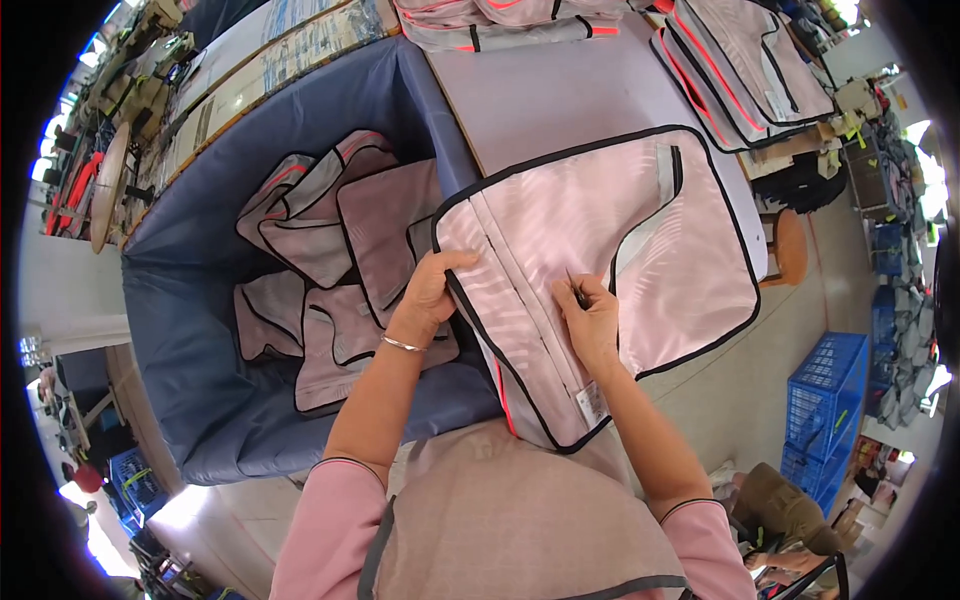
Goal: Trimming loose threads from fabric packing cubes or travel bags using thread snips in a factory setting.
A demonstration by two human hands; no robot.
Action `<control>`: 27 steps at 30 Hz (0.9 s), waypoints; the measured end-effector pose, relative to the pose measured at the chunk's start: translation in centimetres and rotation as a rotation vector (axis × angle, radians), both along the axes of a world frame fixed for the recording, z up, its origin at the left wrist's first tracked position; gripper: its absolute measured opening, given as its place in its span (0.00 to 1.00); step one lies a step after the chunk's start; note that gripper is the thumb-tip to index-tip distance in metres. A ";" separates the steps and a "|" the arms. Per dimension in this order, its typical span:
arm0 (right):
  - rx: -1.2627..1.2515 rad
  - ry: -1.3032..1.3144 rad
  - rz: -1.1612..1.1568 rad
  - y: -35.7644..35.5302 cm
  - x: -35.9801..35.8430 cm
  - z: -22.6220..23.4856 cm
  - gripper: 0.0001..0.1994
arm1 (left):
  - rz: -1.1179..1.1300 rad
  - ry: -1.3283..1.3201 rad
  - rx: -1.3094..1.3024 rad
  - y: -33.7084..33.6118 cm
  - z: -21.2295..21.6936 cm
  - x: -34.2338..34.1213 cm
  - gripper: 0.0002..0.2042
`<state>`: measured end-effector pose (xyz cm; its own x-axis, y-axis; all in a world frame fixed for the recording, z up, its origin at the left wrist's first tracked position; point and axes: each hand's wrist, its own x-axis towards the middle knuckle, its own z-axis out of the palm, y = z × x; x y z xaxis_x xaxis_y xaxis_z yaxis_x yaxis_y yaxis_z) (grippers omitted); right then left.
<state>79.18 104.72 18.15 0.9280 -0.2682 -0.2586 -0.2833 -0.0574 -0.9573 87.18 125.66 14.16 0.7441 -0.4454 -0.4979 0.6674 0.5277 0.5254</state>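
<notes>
In front of me a large pink fabric panel [560, 215] with black bound edges lies across the table corner and overhangs it. A grey curved strip [640, 240] runs over its right part, and a small white label [591, 403] sits near the bottom corner. My left hand [432, 288] grips the panel's left edge, thumb on top, with the other fingers hidden underneath. Over the panel's middle, my right hand [590, 318] is closed round a small dark pointed tool [578, 290], which looks like thread snips; most of it is hidden by the fingers.
A blue cloth-lined bin [190, 330] at the left holds several pink-and-grey pieces [325, 225]. Stacks of similar pieces [520, 30] lie on the pale table [540, 95]. At the right stand a brown stool [788, 248] and blue plastic crates [825, 410].
</notes>
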 end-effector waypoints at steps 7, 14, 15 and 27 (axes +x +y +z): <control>-0.031 -0.025 0.026 -0.7 1.0 -1.0 0.08 | 0.197 0.068 -0.038 -2.1 1.5 -0.8 0.19; -0.005 -0.027 0.105 0.0 0.2 4.1 0.08 | 0.354 0.108 -0.194 -2.2 3.8 -5.2 0.23; -0.008 -0.016 0.130 0.2 0.1 5.2 0.10 | 0.365 0.119 -0.230 -2.2 4.1 -5.6 0.23; -0.465 -0.212 0.285 3.5 -1.0 7.9 0.12 | 0.445 0.045 0.095 -2.6 5.9 -8.7 0.13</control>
<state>78.17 108.18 26.10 0.9988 -0.0415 0.0259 -0.0001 -0.5311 -0.8473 78.48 123.04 20.11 0.8296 -0.0380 -0.5570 0.4096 0.7193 0.5611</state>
